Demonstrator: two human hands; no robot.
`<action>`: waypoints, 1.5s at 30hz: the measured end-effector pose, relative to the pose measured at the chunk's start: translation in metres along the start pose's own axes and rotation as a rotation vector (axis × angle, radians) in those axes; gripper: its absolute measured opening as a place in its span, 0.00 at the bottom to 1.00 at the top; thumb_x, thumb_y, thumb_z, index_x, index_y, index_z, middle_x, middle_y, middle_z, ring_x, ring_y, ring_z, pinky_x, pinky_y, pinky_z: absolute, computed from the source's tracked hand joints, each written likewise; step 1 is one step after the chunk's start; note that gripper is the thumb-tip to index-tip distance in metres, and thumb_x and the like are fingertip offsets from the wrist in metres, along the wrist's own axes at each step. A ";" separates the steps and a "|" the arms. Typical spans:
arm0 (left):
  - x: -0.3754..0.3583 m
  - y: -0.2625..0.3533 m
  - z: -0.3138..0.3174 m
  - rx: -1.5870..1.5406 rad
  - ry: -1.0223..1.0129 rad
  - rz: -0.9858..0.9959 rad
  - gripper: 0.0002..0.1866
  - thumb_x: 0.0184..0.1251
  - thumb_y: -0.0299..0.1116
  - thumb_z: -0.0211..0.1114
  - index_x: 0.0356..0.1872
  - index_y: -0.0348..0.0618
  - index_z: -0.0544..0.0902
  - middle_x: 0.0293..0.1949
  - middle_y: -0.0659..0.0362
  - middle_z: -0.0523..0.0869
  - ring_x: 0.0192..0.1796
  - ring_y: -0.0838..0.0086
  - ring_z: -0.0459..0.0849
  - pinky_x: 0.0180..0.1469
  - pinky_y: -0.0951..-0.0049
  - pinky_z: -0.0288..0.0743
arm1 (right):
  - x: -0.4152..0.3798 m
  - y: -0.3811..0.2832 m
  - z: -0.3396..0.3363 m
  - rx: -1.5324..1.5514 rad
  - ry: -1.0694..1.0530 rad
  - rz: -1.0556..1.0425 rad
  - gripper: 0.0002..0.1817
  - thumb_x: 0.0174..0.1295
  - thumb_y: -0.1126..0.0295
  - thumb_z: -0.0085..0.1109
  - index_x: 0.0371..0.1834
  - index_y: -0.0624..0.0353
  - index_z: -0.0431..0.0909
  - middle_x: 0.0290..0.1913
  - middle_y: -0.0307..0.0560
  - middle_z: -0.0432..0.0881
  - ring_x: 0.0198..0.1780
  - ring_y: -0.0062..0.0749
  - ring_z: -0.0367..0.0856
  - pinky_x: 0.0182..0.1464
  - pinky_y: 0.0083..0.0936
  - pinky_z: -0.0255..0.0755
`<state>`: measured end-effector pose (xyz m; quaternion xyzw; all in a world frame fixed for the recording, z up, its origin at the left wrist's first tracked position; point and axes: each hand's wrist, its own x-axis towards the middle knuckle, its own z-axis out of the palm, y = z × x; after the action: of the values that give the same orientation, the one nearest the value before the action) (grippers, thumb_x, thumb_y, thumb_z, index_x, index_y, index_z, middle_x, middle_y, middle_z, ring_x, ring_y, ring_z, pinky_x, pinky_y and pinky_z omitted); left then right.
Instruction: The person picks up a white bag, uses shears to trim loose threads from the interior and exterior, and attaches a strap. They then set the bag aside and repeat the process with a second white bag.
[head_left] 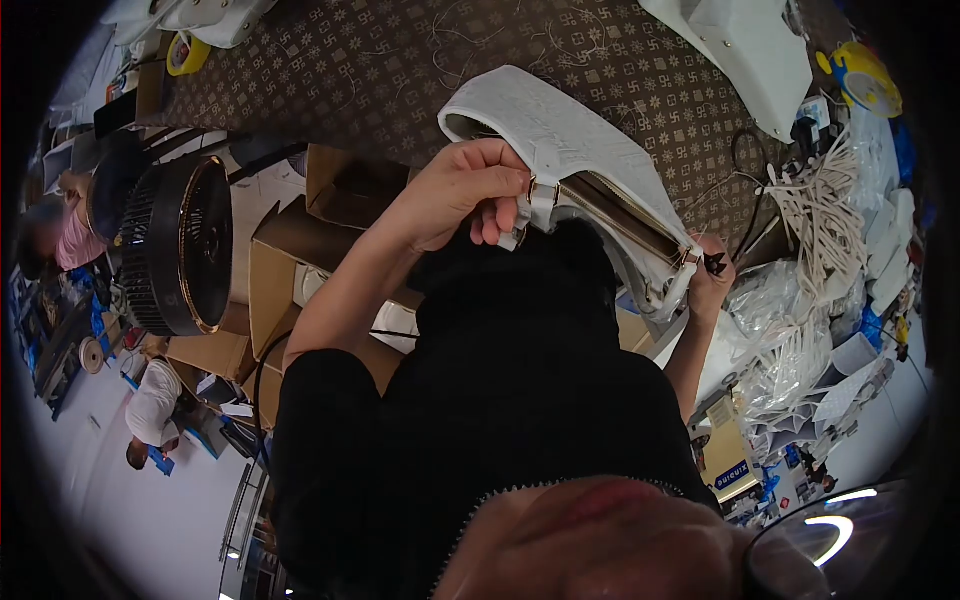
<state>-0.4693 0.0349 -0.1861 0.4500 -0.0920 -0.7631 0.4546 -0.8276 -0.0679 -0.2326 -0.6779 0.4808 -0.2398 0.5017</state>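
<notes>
A white handbag (590,125) with a textured surface and gold-coloured hardware is held between my hands in front of my black shirt. Its long zippered opening (625,215) faces me. My left hand (470,190) pinches the bag's left end beside a metal fitting, with a short white strap piece below the fingers. At the bag's right end, my right hand (708,280) is closed around the edge near another gold fitting. A small black piece (714,264) shows at its fingers; I cannot make out its kind. The bag partly hides this hand.
A brown patterned table covering (380,70) with loose threads lies ahead. White bag parts (750,55) and a yellow tape roll (187,54) rest on it. To the left are a black fan (178,245) and cardboard boxes (275,265); to the right, bundled white cords (820,215). Other people sit farther left.
</notes>
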 end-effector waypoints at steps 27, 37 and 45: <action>-0.016 0.022 0.021 0.723 0.807 0.720 0.06 0.60 0.23 0.58 0.37 0.32 0.78 0.27 0.60 0.80 0.27 0.86 0.74 0.29 0.86 0.68 | -0.001 -0.031 0.038 0.083 0.053 0.049 0.10 0.48 0.80 0.65 0.35 0.64 0.81 0.32 0.39 0.78 0.32 0.17 0.74 0.32 0.14 0.64; 0.016 -0.015 0.078 1.436 0.114 0.840 0.19 0.46 0.26 0.68 0.42 0.44 0.76 0.40 0.57 0.79 0.42 0.61 0.78 0.43 0.65 0.72 | -0.013 -0.033 0.063 0.068 0.020 -0.055 0.11 0.46 0.79 0.66 0.35 0.58 0.82 0.31 0.39 0.78 0.33 0.21 0.77 0.34 0.16 0.70; 0.035 -0.029 0.066 1.402 -0.150 1.050 0.21 0.40 0.25 0.69 0.40 0.48 0.75 0.40 0.60 0.77 0.41 0.64 0.76 0.45 0.63 0.70 | -0.013 -0.030 0.062 0.030 0.013 -0.125 0.14 0.45 0.81 0.65 0.37 0.56 0.82 0.33 0.39 0.79 0.35 0.23 0.79 0.34 0.17 0.72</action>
<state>-0.5446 0.0063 -0.1849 0.4738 -0.7641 -0.2509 0.3587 -0.7707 -0.0276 -0.2270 -0.6975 0.4369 -0.2823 0.4928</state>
